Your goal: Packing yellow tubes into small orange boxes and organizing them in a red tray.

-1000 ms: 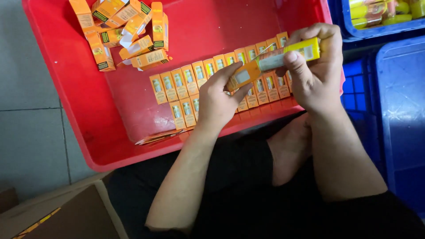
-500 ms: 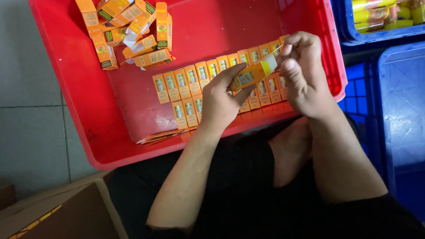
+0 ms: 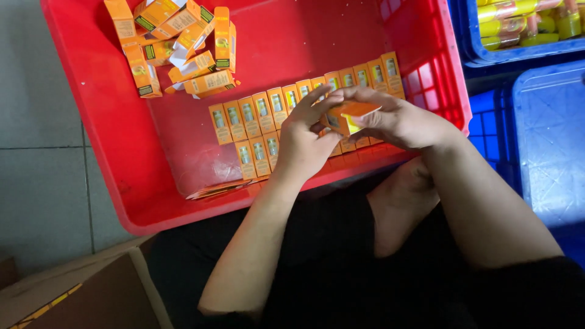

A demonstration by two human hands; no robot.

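Hands: your left hand (image 3: 304,143) and right hand (image 3: 396,119) pinch small orange box (image 3: 348,116) over red crate (image 3: 91,122); flap-closing step, next tuck it squarely.

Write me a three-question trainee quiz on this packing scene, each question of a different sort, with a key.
1. True or false: both the left hand and the right hand hold the small orange carton above the red crate.
2. Multiple choice: the neat rows of orange cartons lie
A. on the tiled floor
B. inside the red crate
C. in the blue crate
3. Fill in: the loose heap of orange cartons lies in the crate's far ____ corner, as the picture shows it.

Key
1. true
2. B
3. left
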